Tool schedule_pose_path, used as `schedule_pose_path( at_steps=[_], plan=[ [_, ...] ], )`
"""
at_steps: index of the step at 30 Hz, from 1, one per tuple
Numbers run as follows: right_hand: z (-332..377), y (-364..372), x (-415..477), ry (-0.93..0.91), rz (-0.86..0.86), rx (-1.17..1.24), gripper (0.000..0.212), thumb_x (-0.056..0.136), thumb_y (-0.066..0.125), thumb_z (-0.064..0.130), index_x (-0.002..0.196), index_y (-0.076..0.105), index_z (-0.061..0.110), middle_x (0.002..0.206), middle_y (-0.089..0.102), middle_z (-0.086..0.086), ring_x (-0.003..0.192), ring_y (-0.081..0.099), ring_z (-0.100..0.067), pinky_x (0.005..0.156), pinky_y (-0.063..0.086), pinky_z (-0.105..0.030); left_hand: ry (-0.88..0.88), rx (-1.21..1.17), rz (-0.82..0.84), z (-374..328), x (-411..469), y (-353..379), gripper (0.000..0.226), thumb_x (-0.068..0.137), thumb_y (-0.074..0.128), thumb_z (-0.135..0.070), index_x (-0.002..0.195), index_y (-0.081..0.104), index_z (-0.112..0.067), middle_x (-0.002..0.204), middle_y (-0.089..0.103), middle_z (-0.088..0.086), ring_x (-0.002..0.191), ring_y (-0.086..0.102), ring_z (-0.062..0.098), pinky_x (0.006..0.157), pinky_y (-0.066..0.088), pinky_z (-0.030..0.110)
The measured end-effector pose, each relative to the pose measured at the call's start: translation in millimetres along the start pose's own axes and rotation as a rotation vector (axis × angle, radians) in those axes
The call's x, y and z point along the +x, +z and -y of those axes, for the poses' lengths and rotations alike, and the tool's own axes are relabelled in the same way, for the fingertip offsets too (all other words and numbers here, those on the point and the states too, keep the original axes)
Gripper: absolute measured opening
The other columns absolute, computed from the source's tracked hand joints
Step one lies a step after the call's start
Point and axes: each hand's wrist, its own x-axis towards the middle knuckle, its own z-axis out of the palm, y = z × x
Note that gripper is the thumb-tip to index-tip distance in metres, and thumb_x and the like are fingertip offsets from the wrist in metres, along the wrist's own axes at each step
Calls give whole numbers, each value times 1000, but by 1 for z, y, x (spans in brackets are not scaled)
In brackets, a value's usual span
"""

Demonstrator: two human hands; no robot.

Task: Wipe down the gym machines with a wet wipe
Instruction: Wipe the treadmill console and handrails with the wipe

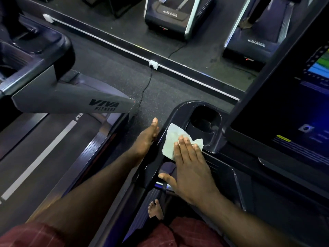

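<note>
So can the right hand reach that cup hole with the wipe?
Probably yes. The right hand presses the wipe flat just beside the cup hole, and nothing lies between them.

Dim in here, and the glowing blue-and-green touchscreen (318, 70) off to the right of the right hand (188, 168) is the brightest patch, soft and blurred. Pale glints streak the glossy black plastic console rim (178, 110) just ahead of both hands. Beyond the left hand (146, 138), wide-angle bending bows the thin white floor strip (124, 49).

Right hand (190, 168) lies flat, fingers (187, 147) straight; left hand (146, 138) extends, thumb straight.
</note>
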Motion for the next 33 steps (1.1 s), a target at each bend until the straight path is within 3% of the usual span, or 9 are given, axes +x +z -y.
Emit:
schedule_pose_path(
  at_steps=[6, 11, 13, 17, 20, 22, 25, 30, 33],
  plan=[
    [2, -10, 45, 117, -49, 65, 108, 94, 6, 85, 165, 5, 5, 174, 2, -14, 161, -4, -25, 129, 2, -51, 49, -25, -17, 1, -5, 0, 66, 109, 31, -58, 123, 73, -10, 121, 78, 5, 115, 72, 12, 87, 54, 17],
    [0, -8, 23, 210, -40, 117, 110, 90, 2, 89, 166, -2, 9, 174, -6, -13, 161, -7, -27, 130, 7, -49, 42, 110, -27, 5, 7, -2, 73, 98, 42, -80, 125, 75, -20, 124, 76, 1, 121, 69, 17, 111, 48, 42],
    [-6, -11, 5, 274, -10, 90, 116, 88, -1, 90, 165, 5, 4, 173, 5, -17, 161, 2, -28, 130, 7, -48, 38, 268, -142, 7, 11, -2, 73, 85, 52, -88, 121, 74, -29, 120, 76, -7, 116, 69, 14, 109, 48, 41],
    [-17, -31, 7, 394, 82, 24, 126, 85, -3, 92, 160, 23, -6, 165, 27, -28, 156, 22, -36, 129, 8, -51, 24, 408, -147, -1, 11, 6, 65, 85, 71, -72, 132, 63, -28, 127, 70, -8, 114, 67, 11, 103, 51, 33],
    [-16, -36, 41, 381, 135, 129, 119, 86, 12, 91, 163, 15, 0, 167, 15, -31, 157, 13, -40, 129, 6, -52, -11, 508, -168, -7, 22, 9, 55, 77, 81, -67, 114, 66, -29, 107, 76, -10, 96, 72, 7, 91, 58, 32],
    [-19, -32, 63, 332, 134, 238, 114, 91, 27, 85, 164, 1, 1, 171, -2, -26, 159, 0, -38, 129, 4, -50, -28, 551, -206, -12, 30, 11, 47, 73, 85, -64, 95, 72, -24, 85, 76, -8, 73, 71, -2, 70, 58, 22],
    [-31, -26, 82, 338, 146, 265, 118, 89, 37, 82, 163, -9, 1, 171, -13, -21, 159, -8, -38, 129, 1, -51, -56, 648, -254, -22, 36, 13, 44, 73, 91, -53, 69, 65, -18, 65, 68, -8, 47, 59, -4, 41, 39, 13],
    [-41, -30, 53, 198, 159, 263, 133, 75, 24, 100, 165, -6, 8, 173, -12, -14, 160, -10, -35, 130, 4, -52, -105, 795, -269, -38, 38, 23, 54, 59, 97, -59, 85, 74, -16, 85, 75, 1, 71, 70, 13, 51, 44, 24],
    [-47, -35, 24, 134, 139, 62, 125, 78, 30, 99, 164, 13, 11, 173, 12, -14, 158, 16, -33, 125, 26, -48, -123, 806, -274, -44, 36, 25, 65, 54, 100, -58, 95, 74, -15, 94, 74, 3, 78, 71, 15, 61, 55, 27]
  ],
)
